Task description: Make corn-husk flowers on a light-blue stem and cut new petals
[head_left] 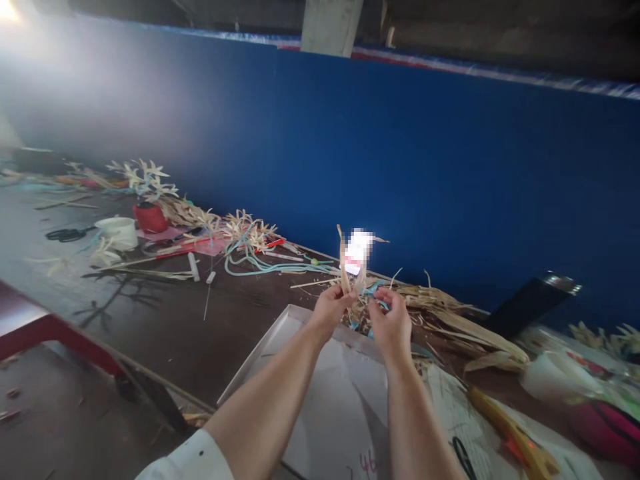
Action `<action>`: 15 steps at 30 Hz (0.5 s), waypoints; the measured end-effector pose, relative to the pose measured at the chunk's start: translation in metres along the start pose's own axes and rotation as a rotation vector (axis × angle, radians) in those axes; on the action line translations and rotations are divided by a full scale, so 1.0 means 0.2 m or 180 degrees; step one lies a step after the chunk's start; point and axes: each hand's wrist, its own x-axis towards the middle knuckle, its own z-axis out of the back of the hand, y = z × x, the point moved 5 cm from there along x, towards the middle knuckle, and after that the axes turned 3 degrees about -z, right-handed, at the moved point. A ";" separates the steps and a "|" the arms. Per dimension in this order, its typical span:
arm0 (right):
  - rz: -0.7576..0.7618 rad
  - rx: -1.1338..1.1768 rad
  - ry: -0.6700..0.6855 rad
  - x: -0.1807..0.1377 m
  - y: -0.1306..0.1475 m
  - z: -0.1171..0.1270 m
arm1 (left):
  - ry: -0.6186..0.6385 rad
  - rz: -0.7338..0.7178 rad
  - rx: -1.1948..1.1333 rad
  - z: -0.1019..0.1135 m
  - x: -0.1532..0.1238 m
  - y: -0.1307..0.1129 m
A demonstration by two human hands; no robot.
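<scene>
Above the far edge of a shallow white tray (280, 343), my left hand (331, 312) pinches the base of some pale dried husk strips (344, 267) that stand upright. Close by on its right, my right hand (393, 323) has its fingertips closed on a thin light blue strip (384, 305). Whether the blue strip joins the husk is too blurred to tell. Just behind the husk is a bright phone screen (357, 250), its content pixelated. Husk scraps (357, 310) and blue bits lie under and between the hands.
Long dried husks (450, 303) lie to the right, near a yellow glue gun (510, 427) and a white roll (557, 377). Leftward are husk flowers (245, 230) with blue stems (270, 269), a red spool (150, 218), a white tub (119, 232) and scissors (65, 235). A blue wall (450, 167) bounds the table behind.
</scene>
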 end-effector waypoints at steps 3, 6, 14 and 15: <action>-0.0311 0.0278 0.0342 0.01 -0.01 -0.01 | 0.0054 -0.0029 -0.0081 -0.01 0.00 0.00; -0.0494 0.0597 0.0802 0.00 -0.02 -0.05 | 0.0101 -0.0012 -0.0093 -0.02 0.00 0.00; -0.1186 0.1886 0.0682 -0.01 -0.07 -0.08 | 0.0112 0.0038 0.0087 0.00 0.01 0.03; -0.1198 0.2023 0.0688 -0.02 -0.06 -0.08 | 0.0067 0.0033 0.0103 0.00 0.01 0.03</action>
